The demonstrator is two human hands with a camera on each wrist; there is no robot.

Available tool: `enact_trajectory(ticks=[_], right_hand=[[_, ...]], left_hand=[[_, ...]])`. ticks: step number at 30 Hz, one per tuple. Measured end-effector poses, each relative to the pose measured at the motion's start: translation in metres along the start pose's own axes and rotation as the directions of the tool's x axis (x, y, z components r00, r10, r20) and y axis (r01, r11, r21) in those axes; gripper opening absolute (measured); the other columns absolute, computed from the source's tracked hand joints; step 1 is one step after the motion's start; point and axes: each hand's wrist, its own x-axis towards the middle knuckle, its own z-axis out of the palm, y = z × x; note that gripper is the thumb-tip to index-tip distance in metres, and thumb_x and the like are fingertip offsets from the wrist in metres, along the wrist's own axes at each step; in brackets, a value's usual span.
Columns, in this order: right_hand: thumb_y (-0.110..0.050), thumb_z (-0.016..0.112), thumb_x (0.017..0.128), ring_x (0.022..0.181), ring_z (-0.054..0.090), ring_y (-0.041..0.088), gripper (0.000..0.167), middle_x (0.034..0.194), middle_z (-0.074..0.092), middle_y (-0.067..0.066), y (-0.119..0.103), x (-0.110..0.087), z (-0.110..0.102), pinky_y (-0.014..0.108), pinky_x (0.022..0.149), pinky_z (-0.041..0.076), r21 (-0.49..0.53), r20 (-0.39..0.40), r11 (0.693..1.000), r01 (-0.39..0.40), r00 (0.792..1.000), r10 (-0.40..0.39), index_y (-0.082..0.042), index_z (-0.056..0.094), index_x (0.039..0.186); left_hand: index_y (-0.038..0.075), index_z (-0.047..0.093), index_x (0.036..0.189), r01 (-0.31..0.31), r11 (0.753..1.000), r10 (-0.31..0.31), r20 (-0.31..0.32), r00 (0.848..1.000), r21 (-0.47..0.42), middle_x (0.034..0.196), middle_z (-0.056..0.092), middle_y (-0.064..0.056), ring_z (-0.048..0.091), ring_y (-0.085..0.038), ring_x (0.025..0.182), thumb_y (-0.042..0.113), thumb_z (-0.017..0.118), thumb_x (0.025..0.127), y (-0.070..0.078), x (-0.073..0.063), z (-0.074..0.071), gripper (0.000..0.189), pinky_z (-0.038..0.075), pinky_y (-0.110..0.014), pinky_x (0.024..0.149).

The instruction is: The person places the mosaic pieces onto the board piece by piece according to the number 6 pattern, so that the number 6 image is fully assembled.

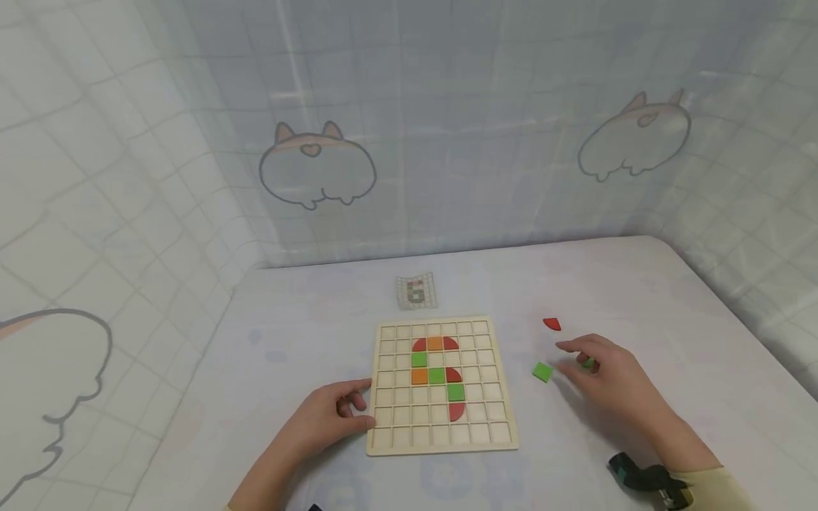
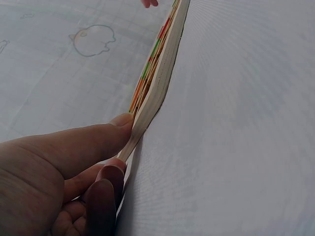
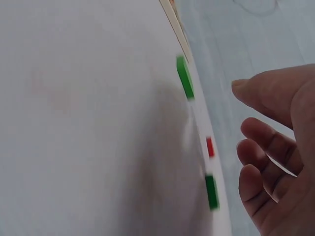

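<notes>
A pale wooden grid board (image 1: 409,434) lies flat, holding several red, orange and green pieces, among them an orange square (image 1: 419,376) and a red quarter-circle (image 1: 456,411). My left hand (image 1: 322,419) touches the board's left edge with thumb and index finger spread along it; the left wrist view shows the thumb (image 2: 98,140) against the rim. My right hand (image 1: 607,372) hovers right of the board, thumb and index finger apart with nothing between them. Near it lie a green square (image 1: 542,372), a red quarter-circle (image 1: 552,324) and another green piece (image 1: 588,363), partly hidden by the fingers.
Behind the board lies a small card (image 1: 416,292) with a coloured grid pattern. The white-covered table (image 1: 307,305) meets a draped backdrop (image 1: 441,142) at the back and sides. A dark strapped device (image 1: 648,477) is on my right wrist.
</notes>
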Motion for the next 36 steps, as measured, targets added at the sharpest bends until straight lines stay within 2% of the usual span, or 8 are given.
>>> enact_trajectory(ticks=[5, 8, 14, 21, 28, 36], right_hand=[[-0.017, 0.082, 0.082, 0.076, 0.054, 0.014, 0.036, 0.106, 0.065, 0.0, 0.018, 0.002, -0.008, 0.029, 0.064, 0.048, -0.001, -0.018, 1.0, 0.011, 1.0, -0.011, -0.014, 0.073, 0.116], [-0.015, 0.082, 0.081, 0.079, 0.056, 0.016, 0.038, 0.109, 0.064, 0.002, 0.028, 0.001, -0.011, 0.029, 0.064, 0.048, 0.001, -0.013, 1.0, 0.0, 1.0, 0.0, -0.013, 0.072, 0.117], [-0.017, 0.083, 0.08, 0.086, 0.058, 0.019, 0.043, 0.112, 0.064, 0.004, 0.045, -0.002, -0.016, 0.032, 0.069, 0.05, 0.002, 0.04, 1.0, -0.031, 0.999, 0.031, -0.011, 0.07, 0.121], [-0.022, 0.082, 0.082, 0.089, 0.058, 0.021, 0.044, 0.114, 0.063, 0.008, 0.053, -0.002, -0.02, 0.034, 0.07, 0.05, -0.01, 0.106, 0.998, -0.058, 0.993, 0.058, -0.009, 0.069, 0.122], [-0.031, 0.08, 0.085, 0.096, 0.06, 0.027, 0.045, 0.115, 0.061, 0.011, 0.061, -0.002, -0.018, 0.046, 0.077, 0.05, -0.039, 0.159, 0.998, -0.057, 0.985, 0.063, -0.008, 0.07, 0.122], [-0.021, 0.08, 0.084, 0.096, 0.06, 0.027, 0.031, 0.112, 0.061, 0.01, 0.065, -0.001, -0.015, 0.049, 0.08, 0.05, -0.037, 0.149, 0.999, -0.04, 0.988, 0.045, -0.009, 0.075, 0.112]], left_hand=[[0.017, 0.064, 0.133, -0.006, 1.0, 0.006, -0.009, 1.0, 0.004, 0.091, 0.062, 0.01, 0.054, -0.015, 0.072, 0.044, 0.086, 0.073, -0.004, -0.001, -0.002, 0.07, 0.044, -0.028, 0.06], [0.018, 0.064, 0.133, -0.014, 1.0, 0.014, -0.012, 1.0, -0.001, 0.091, 0.062, 0.011, 0.054, -0.015, 0.072, 0.045, 0.086, 0.073, -0.005, -0.001, -0.002, 0.07, 0.044, -0.028, 0.06], [0.018, 0.064, 0.133, -0.013, 1.0, 0.013, -0.008, 1.0, -0.008, 0.091, 0.062, 0.01, 0.054, -0.015, 0.071, 0.044, 0.086, 0.073, -0.006, 0.0, -0.001, 0.07, 0.044, -0.028, 0.061], [0.018, 0.064, 0.133, -0.015, 1.0, 0.015, -0.008, 1.0, -0.016, 0.09, 0.063, 0.01, 0.055, -0.015, 0.071, 0.044, 0.086, 0.073, -0.005, -0.001, 0.0, 0.069, 0.044, -0.028, 0.061], [0.017, 0.064, 0.133, -0.032, 0.999, 0.031, -0.013, 0.999, -0.018, 0.09, 0.062, 0.01, 0.054, -0.014, 0.07, 0.043, 0.086, 0.073, -0.004, 0.0, 0.0, 0.069, 0.044, -0.028, 0.061], [0.017, 0.064, 0.133, -0.028, 0.999, 0.028, -0.013, 1.0, -0.016, 0.09, 0.062, 0.009, 0.054, -0.014, 0.07, 0.042, 0.087, 0.073, -0.003, -0.001, 0.001, 0.069, 0.043, -0.028, 0.06]])
